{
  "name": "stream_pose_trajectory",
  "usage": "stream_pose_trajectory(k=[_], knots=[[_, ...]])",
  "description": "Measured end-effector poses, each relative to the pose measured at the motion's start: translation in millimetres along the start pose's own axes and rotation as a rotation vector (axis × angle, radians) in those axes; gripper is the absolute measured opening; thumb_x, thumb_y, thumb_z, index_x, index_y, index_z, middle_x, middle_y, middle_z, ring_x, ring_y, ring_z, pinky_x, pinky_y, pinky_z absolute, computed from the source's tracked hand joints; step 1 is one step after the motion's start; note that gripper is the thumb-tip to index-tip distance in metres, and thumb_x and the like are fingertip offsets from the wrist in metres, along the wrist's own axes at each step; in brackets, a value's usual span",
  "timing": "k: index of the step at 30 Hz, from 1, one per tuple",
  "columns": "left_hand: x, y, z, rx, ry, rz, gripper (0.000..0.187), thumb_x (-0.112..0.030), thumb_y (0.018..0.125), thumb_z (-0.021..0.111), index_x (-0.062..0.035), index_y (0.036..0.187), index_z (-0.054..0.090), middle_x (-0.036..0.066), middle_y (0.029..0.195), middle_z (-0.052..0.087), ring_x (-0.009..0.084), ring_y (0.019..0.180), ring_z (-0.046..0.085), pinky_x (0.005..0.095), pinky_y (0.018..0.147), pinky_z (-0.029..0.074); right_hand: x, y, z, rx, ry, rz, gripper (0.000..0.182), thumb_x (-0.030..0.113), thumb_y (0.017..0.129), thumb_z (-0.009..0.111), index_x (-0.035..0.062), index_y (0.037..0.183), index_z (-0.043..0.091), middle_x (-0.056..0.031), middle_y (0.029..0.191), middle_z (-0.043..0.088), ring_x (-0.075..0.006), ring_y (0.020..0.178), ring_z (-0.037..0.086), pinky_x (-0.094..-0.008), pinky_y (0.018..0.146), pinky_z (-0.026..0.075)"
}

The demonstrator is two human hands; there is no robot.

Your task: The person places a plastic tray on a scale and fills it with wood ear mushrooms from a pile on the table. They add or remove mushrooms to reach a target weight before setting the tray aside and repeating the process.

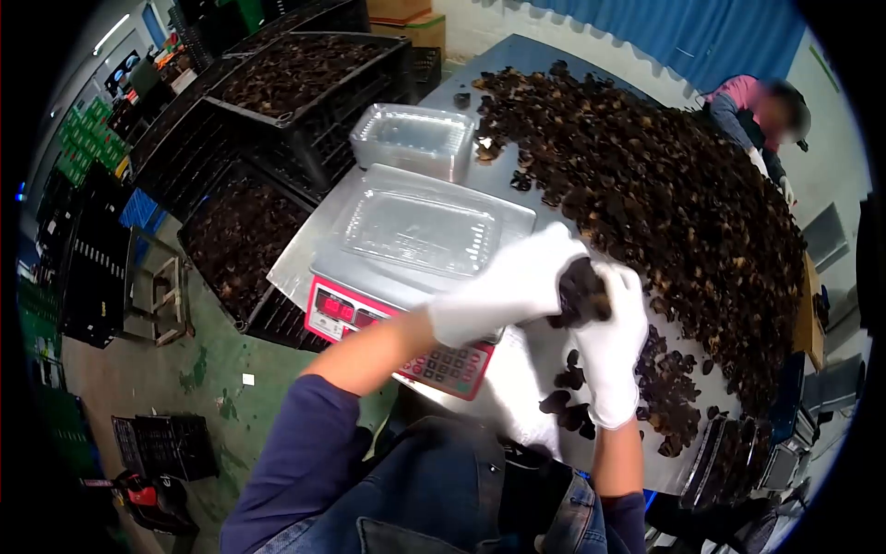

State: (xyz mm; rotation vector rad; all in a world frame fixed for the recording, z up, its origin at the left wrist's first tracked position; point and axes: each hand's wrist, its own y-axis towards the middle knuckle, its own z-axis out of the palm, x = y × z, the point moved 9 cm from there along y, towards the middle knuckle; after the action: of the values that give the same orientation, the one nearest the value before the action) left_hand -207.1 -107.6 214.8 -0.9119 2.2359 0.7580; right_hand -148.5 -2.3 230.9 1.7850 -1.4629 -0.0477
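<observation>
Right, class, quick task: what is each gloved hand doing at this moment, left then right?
Left hand: in a white glove, closed on the clump of dark dried mushrooms.
Right hand: white-gloved, cupped against the same clump; how firm its grip is cannot be told.

Both arms extended forward, sleeves pushed up. Gloved left hand (512, 286) and gloved right hand (614, 346) meet, fingers curled closed together.

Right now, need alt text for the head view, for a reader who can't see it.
Two white-gloved hands, left hand and right hand, hold a clump of dark mushrooms above a metal table heaped with more. An empty clear tray sits on a scale; another person works at the far end.
</observation>
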Motion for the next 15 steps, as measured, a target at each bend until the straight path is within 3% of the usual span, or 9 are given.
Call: stream_pose_trajectory(k=[1, 2, 4, 7, 9, 10, 12, 14, 15], knots=[[11.8, -6.9, -27.7, -0.002, 0.031, -0.099, 0.044, -0.02, 0.07, 0.076, -0.0028, 0.107, 0.06, 0.015, 0.103, 0.056, 0.0323, 0.097, 0.058, 0.0393, 0.086, 0.048, 18.8, 14.3, 16.2, 0.036, 0.062, 0.011, 0.046, -0.008, 0.065, 0.072, 0.0061, 0.108, 0.064, -0.0091, 0.105, 0.062, -0.0236, 0.094, 0.067, -0.0308, 0.075, 0.054], [16.2, -24.5, -63.1, -0.119, -0.049, -0.03, 0.044, -0.016, 0.067, 0.075, -0.0026, 0.106, 0.061, 0.014, 0.103, 0.057, 0.0306, 0.097, 0.059, 0.038, 0.086, 0.049, 36.9, 27.1, 32.7, 0.069, 0.126, 0.025, 0.045, -0.007, 0.066, 0.073, 0.0078, 0.107, 0.065, -0.0086, 0.105, 0.062, -0.0238, 0.095, 0.067, -0.0308, 0.075, 0.053], [51.6, -30.6, -95.1, -0.091, 0.076, -0.149, 0.041, -0.007, 0.062, 0.075, -0.0045, 0.101, 0.064, 0.011, 0.098, 0.059, 0.0279, 0.095, 0.06, 0.0358, 0.085, 0.049, 55.7, 49.3, 80.0, 0.12, 0.115, 0.076, 0.039, 0.003, 0.068, 0.076, 0.0108, 0.104, 0.066, -0.0081, 0.103, 0.063, -0.0257, 0.095, 0.066, -0.0345, 0.077, 0.053], [96.2, -51.7, -131.4, -0.144, 0.115, -0.151, 0.037, -0.008, 0.066, 0.078, -0.0057, 0.101, 0.065, 0.01, 0.096, 0.06, 0.0256, 0.094, 0.061, 0.0351, 0.086, 0.049, 81.4, 64.7, 141.9, 0.21, 0.079, 0.018, 0.029, 0.021, 0.076, 0.075, 0.0118, 0.101, 0.066, -0.0083, 0.099, 0.062, -0.0287, 0.094, 0.063, -0.0401, 0.079, 0.052], [135.2, -63.1, -137.9, -0.13, 0.052, -0.316, 0.037, -0.012, 0.068, 0.081, -0.0056, 0.101, 0.065, 0.009, 0.098, 0.062, 0.0259, 0.095, 0.06, 0.0345, 0.087, 0.049, 89.3, 63.2, 174.2, 0.233, 0.105, 0.001, 0.027, 0.022, 0.078, 0.072, 0.0105, 0.102, 0.066, -0.0099, 0.099, 0.062, -0.0301, 0.096, 0.061, -0.0413, 0.081, 0.051], [146.0, -65.8, -136.6, -0.092, 0.102, -0.325, 0.038, -0.013, 0.067, 0.081, -0.0056, 0.102, 0.065, 0.01, 0.104, 0.063, 0.0278, 0.1, 0.06, 0.035, 0.089, 0.049, 87.9, 62.8, 192.9, 0.299, 0.069, 0.029, 0.026, 0.022, 0.079, 0.071, 0.0098, 0.102, 0.066, -0.0106, 0.1, 0.061, -0.0305, 0.097, 0.061, -0.042, 0.082, 0.051], [166.2, -70.3, -132.2, -0.103, 0.262, -0.286, 0.04, -0.012, 0.067, 0.081, -0.0059, 0.103, 0.065, 0.01, 0.109, 0.062, 0.03, 0.104, 0.06, 0.0359, 0.092, 0.049, 90.4, 51.1, 204.0, 0.216, 0.059, -0.054, 0.026, 0.019, 0.079, 0.069, 0.0096, 0.103, 0.062, -0.012, 0.101, 0.059, -0.0306, 0.099, 0.058, -0.0419, 0.079, 0.054], [175.8, -75.7, -129.5, -0.184, 0.239, -0.227, 0.047, -0.01, 0.064, 0.082, -0.0076, 0.108, 0.065, 0.011, 0.115, 0.061, 0.0308, 0.109, 0.058, 0.0365, 0.097, 0.047, 86.7, 46.5, 212.2, 0.296, -0.03, -0.018, 0.039, 0.019, 0.076, 0.072, 0.0097, 0.112, 0.061, -0.0121, 0.108, 0.058, -0.0309, 0.105, 0.056, -0.0418, 0.08, 0.054], [173.8, -75.3, -130.5, -0.17, 0.249, -0.264, 0.052, -0.01, 0.064, 0.082, -0.0076, 0.112, 0.064, 0.011, 0.118, 0.059, 0.0316, 0.113, 0.056, 0.0372, 0.098, 0.047, 81.9, 45.5, 216.1, 0.355, -0.086, 0.018, 0.056, 0.02, 0.072, 0.076, 0.0092, 0.124, 0.058, -0.0124, 0.119, 0.055, -0.0305, 0.112, 0.054, -0.0416, 0.083, 0.053]])
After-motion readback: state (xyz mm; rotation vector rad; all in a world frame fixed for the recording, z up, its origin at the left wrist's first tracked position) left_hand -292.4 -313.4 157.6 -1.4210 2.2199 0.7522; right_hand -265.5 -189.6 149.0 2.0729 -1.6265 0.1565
